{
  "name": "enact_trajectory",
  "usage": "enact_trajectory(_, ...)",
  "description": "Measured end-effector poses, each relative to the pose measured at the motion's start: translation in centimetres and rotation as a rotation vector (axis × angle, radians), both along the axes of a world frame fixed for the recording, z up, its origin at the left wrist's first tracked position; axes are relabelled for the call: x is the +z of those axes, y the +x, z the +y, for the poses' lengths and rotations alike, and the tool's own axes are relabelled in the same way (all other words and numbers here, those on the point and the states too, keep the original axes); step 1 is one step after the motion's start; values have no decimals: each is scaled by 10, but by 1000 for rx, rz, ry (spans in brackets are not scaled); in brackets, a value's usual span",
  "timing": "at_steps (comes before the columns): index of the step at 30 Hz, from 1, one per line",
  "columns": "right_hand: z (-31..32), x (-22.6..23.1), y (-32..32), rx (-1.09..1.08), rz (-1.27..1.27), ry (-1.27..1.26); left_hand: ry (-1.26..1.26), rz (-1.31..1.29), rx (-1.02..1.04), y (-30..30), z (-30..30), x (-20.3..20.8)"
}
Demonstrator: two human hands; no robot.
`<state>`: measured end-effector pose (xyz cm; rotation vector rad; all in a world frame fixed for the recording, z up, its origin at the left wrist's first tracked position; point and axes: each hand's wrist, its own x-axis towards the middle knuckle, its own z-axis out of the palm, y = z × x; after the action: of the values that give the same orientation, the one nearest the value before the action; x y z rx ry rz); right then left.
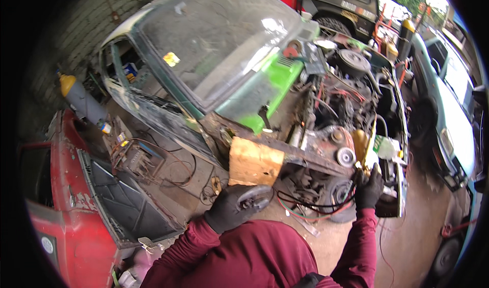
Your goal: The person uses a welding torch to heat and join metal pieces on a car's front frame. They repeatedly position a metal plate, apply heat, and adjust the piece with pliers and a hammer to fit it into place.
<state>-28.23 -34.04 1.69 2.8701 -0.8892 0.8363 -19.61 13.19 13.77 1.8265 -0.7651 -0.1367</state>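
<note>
My left hand [222,210], in a black glove, is closed on a round dark disc [254,198] with a rough, shadowed centre. I cannot make out its exact kind. A brown cardboard-like sheet [255,161] is just beyond it, against the car's bare front body rail [305,155]. My right hand [369,188], also gloved, is at the front of the engine bay with fingers curled. Something small and yellowish shows at its fingertips, too unclear to name. Red and green hoses [310,216] loop between my hands toward the right one. A grey pulley [346,157] lies left of that hand.
The old car's dusty windshield [219,38] and green cowl [270,94] lie ahead, beside the exposed engine [346,94]. Left are a red car body [76,201], a loose dark panel [122,201], cables [178,176] and a gas cylinder [84,99]. A pale blue car [448,94] stands right.
</note>
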Motion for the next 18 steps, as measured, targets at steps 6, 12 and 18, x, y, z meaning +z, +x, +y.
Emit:
enact_trajectory(6,18,2,-3,36,-71,62,50,45,-52,-4,-14,-20)
enact_trajectory(12,47,18,1,-43,-123,-13,107,108,-13,-3,-15,-39)
enact_trajectory(18,110,63,10,122,-210,-3,-168,105,267,44,10,-53)
